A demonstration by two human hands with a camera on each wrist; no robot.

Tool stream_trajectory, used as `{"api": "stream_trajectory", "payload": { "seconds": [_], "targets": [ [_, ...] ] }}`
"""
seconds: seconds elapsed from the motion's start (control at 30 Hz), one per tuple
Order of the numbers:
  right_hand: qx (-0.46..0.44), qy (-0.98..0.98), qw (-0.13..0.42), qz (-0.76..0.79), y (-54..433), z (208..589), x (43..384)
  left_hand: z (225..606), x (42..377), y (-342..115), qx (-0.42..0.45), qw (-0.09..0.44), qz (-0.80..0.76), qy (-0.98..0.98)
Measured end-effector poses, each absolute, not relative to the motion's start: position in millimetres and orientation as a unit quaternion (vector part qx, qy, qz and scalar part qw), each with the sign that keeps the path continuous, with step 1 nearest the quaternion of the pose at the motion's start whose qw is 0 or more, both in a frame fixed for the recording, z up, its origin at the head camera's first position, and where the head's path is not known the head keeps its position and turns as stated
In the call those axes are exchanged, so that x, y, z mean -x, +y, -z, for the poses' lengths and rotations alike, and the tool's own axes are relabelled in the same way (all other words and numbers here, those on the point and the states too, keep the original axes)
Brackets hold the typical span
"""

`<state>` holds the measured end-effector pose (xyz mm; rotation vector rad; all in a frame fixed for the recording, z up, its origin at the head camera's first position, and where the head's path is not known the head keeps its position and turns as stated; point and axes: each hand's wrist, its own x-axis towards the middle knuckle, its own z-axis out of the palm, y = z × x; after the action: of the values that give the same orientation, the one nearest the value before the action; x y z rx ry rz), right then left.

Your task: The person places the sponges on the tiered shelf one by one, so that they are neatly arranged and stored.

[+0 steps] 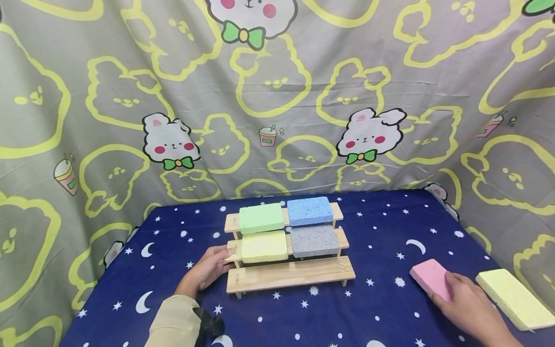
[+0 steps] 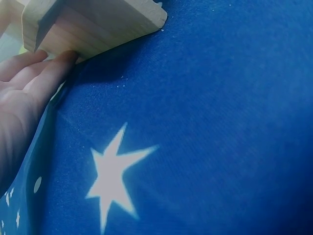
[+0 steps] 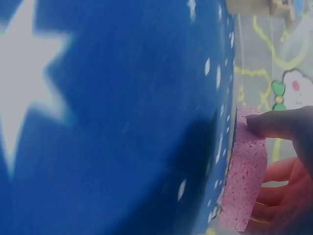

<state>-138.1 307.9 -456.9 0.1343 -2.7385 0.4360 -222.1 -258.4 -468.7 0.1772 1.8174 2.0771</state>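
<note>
My right hand (image 1: 470, 303) grips a pink sponge (image 1: 432, 278) over the right side of the table, thumb on one side and fingers on the other; the sponge (image 3: 244, 176) shows its pores in the right wrist view. My left hand (image 1: 210, 267) holds the left end of a three-tier wooden rack (image 1: 290, 277) at its middle tier. On the top tier sit a green sponge (image 1: 261, 218) and a blue sponge (image 1: 310, 211). The middle tier bears a yellow sponge (image 1: 264, 246) and a grey sponge (image 1: 314, 241). The lowest tier is bare.
A larger yellow sponge (image 1: 516, 299) lies at the table's right edge, beside my right hand. The dark blue tablecloth (image 1: 342, 318) has white stars and moons. A patterned curtain (image 1: 282, 154) hangs behind the table and along its sides.
</note>
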Motion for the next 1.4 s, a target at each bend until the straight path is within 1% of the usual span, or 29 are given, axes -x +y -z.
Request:
{"api": "stream_trajectory", "payload": {
  "seconds": [0.13, 0.33, 0.57, 0.63, 0.77, 0.87, 1.0, 1.23, 1.4],
  "targets": [
    [-0.052, -0.972, 0.169, -0.156, 293.8, 450.8, 135.9, 468.3, 222.1, -257.8, -0.055, 0.185, -0.740, 0.644],
    [-0.088, -0.971, 0.159, -0.157, 273.7, 443.9, 131.1, 468.6, 222.0, -257.3, -0.049, 0.185, -0.740, 0.645],
    [-0.122, -0.969, 0.140, -0.161, 244.3, 434.5, 123.5, 467.8, 222.4, -257.1, -0.060, 0.188, -0.745, 0.638],
    [-0.126, -0.971, 0.123, -0.160, 235.8, 431.0, 121.2, 467.8, 222.4, -257.3, -0.066, 0.190, -0.746, 0.635],
    [-0.128, -0.977, 0.070, -0.157, 217.4, 423.7, 116.7, 467.7, 222.1, -257.6, -0.068, 0.191, -0.748, 0.632],
    [-0.138, -0.977, 0.051, -0.157, 204.1, 420.2, 114.2, 467.1, 221.6, -257.7, -0.065, 0.191, -0.746, 0.635],
    [-0.170, -0.970, 0.066, -0.160, 187.4, 416.9, 110.6, 466.1, 221.5, -257.6, -0.058, 0.188, -0.743, 0.640],
    [-0.209, -0.962, 0.044, -0.169, 155.7, 413.2, 110.6, 465.8, 220.7, -257.2, -0.057, 0.187, -0.741, 0.643],
    [-0.275, -0.946, 0.062, -0.162, 133.1, 413.8, 113.7, 466.6, 220.2, -256.7, -0.057, 0.187, -0.742, 0.641]
  ]
}}
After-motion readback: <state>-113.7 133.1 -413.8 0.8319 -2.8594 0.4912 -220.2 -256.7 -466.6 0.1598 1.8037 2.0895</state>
